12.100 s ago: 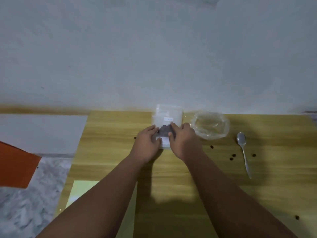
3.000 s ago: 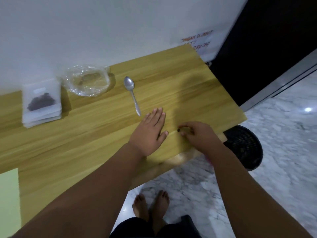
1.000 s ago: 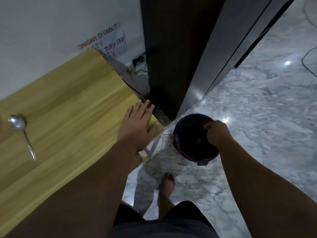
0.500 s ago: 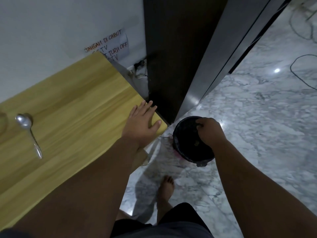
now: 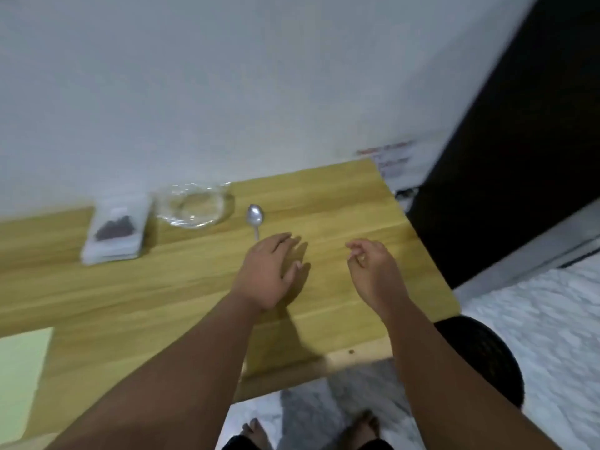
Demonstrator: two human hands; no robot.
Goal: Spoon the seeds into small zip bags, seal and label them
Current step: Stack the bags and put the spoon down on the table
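Logging what sits on the worktop, wall side first:
- stack of zip bags, flat and pushed back near the wall; the top one shows dark seeds and a pale label, so I judge it finished and parked clear of the hands
- clear plastic bowl, just beside the stack, by my reading the seed source; contents too blurred to tell
- spoon, scoop toward the wall, handle pointing at me, lying where either hand can reach it
- left hand, fingers straight, palm down at the tip of the spoon handle, holding nothing
- right hand, fingers loosely curled, nothing that I can make out in them
- stray seed on the near edge, likely to roll off
- black bin on the floor under the right corner
Room: bare wood between hands and near edge; the right edge lies close to my right wrist; green sheet at far left
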